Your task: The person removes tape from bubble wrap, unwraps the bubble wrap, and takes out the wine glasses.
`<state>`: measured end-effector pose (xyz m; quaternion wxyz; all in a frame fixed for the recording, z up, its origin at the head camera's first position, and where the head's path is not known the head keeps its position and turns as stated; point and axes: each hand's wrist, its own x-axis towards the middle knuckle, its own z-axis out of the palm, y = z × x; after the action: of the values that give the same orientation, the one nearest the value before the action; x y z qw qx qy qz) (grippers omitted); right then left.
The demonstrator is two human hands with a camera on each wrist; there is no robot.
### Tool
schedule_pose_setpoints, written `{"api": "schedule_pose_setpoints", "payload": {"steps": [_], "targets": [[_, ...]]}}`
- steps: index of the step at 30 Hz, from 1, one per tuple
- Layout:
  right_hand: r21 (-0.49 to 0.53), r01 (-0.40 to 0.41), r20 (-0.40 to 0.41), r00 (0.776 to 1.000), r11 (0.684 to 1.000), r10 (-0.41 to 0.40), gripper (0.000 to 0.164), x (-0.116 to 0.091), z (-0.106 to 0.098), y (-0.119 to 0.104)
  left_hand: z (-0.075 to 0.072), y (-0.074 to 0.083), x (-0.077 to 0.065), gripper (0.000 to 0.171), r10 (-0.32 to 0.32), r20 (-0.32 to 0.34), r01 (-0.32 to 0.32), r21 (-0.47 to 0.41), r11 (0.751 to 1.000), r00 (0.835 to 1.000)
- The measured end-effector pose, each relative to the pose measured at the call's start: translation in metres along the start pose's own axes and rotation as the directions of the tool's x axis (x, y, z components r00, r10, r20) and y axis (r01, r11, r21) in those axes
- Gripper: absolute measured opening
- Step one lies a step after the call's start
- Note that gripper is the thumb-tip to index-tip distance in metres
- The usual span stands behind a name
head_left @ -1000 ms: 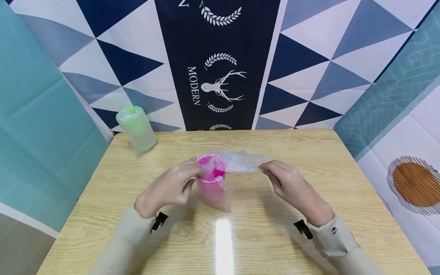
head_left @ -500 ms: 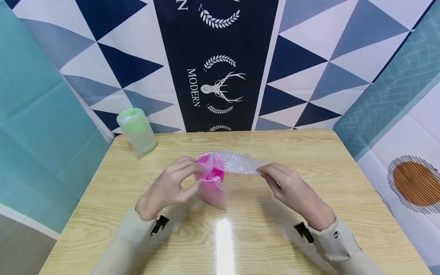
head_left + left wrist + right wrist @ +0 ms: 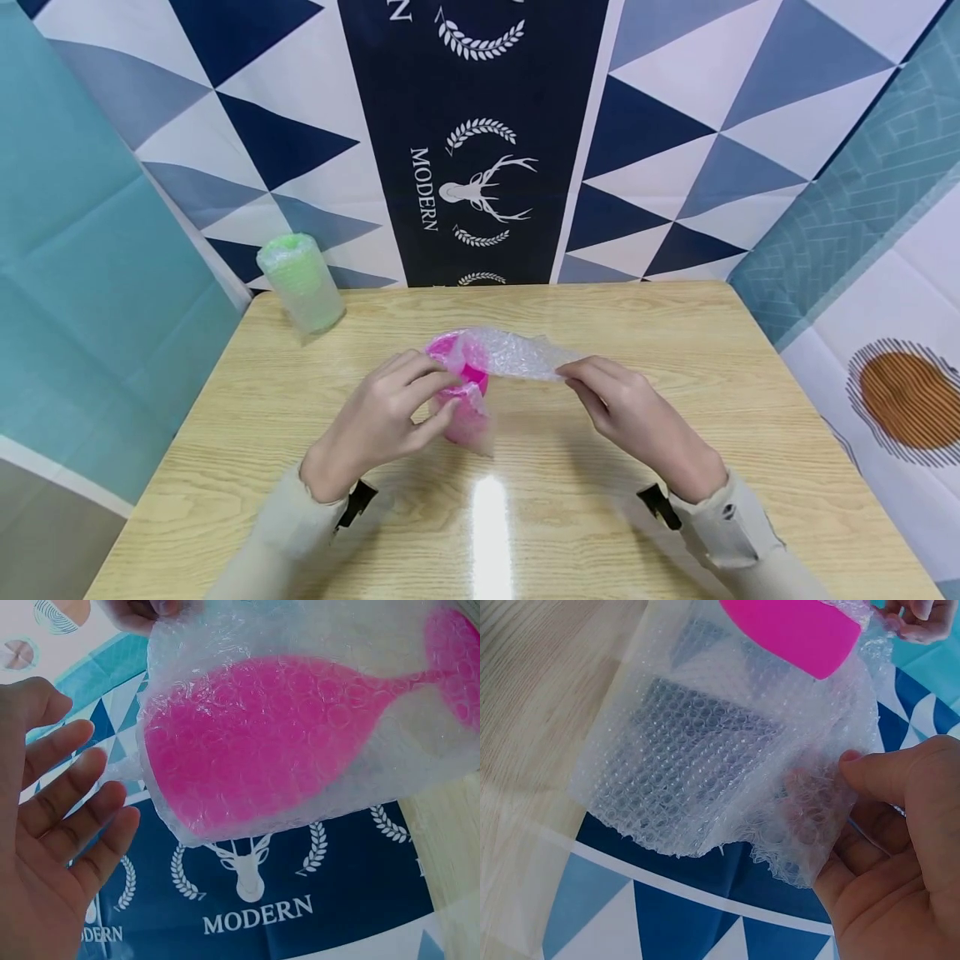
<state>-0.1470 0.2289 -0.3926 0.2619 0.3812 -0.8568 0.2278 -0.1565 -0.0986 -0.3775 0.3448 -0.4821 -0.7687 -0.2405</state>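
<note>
A pink goblet [image 3: 247, 742] with a stem and round foot stands upright mid-table, inside a sleeve of clear bubble wrap [image 3: 682, 765]. My right hand [image 3: 626, 400] pinches the free end of the wrap between thumb and fingers, stretching it out to the right of the goblet. Beside the rim is my left hand [image 3: 390, 408], its fingers spread and loosely bent. In the left wrist view those fingers [image 3: 82, 795] show a gap to the wrapped rim. The head view shows the goblet's mouth partly covered by folded wrap and by the left fingers.
At the table's back left corner stands a light green item [image 3: 302, 283] rolled in bubble wrap. The wooden table [image 3: 637, 533] meets a patterned cloth wall [image 3: 480, 192] behind and side hangings at left and right.
My left hand's fingers have come off the goblet's wrapped rim and spread, shifting slightly right and down. The right hand keeps its pinch on the wrap, almost still.
</note>
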Motion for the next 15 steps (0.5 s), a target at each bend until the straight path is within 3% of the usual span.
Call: {"api": "schedule_pose_setpoints", "payload": {"steps": [6,10,15], "targets": [[0.013,0.002,0.005,1.0,1.0,-0.002,0.027,-0.0004,0.0026,0.0014,-0.0054,-0.0038,0.0021,0.023,-0.045,-0.017,0.046,0.027,0.999,0.999],[0.023,0.0,0.008,1.0,1.0,0.0,0.027,-0.0009,0.004,0.0023,-0.0075,-0.0056,0.0025,0.03,-0.118,0.035,0.116,0.067,0.991,0.992],[0.021,-0.002,0.012,1.0,1.0,0.002,0.027,-0.0012,0.0056,0.0024,0.0004,-0.0021,0.0011,0.033,-0.138,0.083,0.133,0.07,0.989,0.987]]}}
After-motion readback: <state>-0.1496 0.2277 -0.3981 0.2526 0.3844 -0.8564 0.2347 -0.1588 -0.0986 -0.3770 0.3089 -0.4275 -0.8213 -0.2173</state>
